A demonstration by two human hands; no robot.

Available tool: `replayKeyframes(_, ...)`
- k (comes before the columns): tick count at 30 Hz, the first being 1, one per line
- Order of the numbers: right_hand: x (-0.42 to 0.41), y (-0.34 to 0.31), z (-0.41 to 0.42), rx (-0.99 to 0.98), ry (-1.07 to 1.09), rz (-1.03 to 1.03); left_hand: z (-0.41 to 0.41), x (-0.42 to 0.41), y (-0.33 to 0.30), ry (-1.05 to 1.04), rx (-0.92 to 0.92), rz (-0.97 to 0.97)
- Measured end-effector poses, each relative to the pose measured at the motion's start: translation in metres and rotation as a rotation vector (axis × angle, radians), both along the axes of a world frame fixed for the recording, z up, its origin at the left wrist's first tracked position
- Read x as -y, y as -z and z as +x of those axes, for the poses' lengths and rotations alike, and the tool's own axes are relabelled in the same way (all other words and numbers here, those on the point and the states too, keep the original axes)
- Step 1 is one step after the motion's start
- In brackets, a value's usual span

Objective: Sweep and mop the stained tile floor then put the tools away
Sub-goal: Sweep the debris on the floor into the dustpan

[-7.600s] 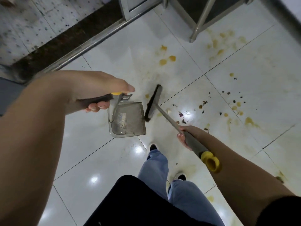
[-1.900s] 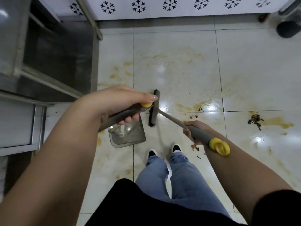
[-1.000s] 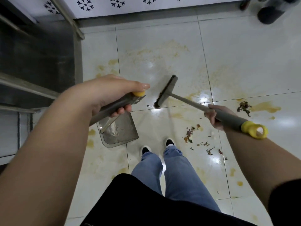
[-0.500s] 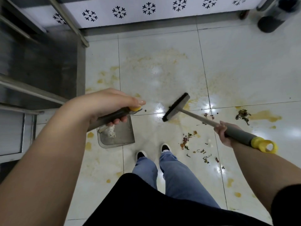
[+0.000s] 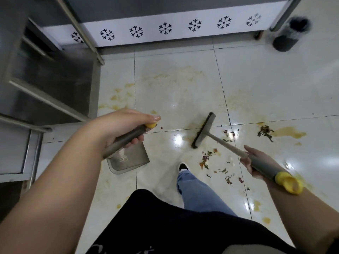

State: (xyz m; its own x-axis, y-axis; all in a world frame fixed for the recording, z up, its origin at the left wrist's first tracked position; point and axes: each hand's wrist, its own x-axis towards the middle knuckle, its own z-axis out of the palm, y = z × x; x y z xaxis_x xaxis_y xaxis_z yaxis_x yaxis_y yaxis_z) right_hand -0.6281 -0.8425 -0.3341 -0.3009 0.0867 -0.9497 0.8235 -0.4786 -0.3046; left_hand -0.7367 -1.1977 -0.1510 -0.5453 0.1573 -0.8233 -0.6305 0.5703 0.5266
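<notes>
Right hand (image 5: 252, 163) wrapped round broom (image 5: 203, 131) handle; left hand (image 5: 122, 128) clenching dustpan (image 5: 128, 158) handle. Debris (image 5: 216, 165) at 5 o'clock of bristles. Best: short low strokes toward 9 o'clock, pan lip flat on tile floor (image 5: 266, 79).

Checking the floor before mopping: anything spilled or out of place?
Yes. Loose scraps lie scattered right of the broom head, another clump sits by a yellow-brown puddle, and more such stains dot the tiles.
</notes>
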Motion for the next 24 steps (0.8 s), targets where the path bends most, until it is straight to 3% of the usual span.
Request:
replayKeyframes(5, 0.041, -0.01, 0.047, 0.009, -0.171, 0.091, 0.062, 0.018, 0.002, -0.036, -0.055, 0.002)
replayKeyframes(10, 0.063, -0.023, 0.082, 0.089, -0.181, -0.034, 0.12, 0.028, 0.0, -0.097, -0.068, 0.058)
replayKeyframes(14, 0.062, -0.025, 0.105, 0.159, -0.266, -0.119, 0.148, 0.019, 0.005, -0.128, -0.102, 0.055)
replayKeyframes(24, 0.018, -0.005, 0.149, 0.132, -0.33, -0.045, 0.192, -0.038, 0.01, -0.223, -0.103, 0.027)
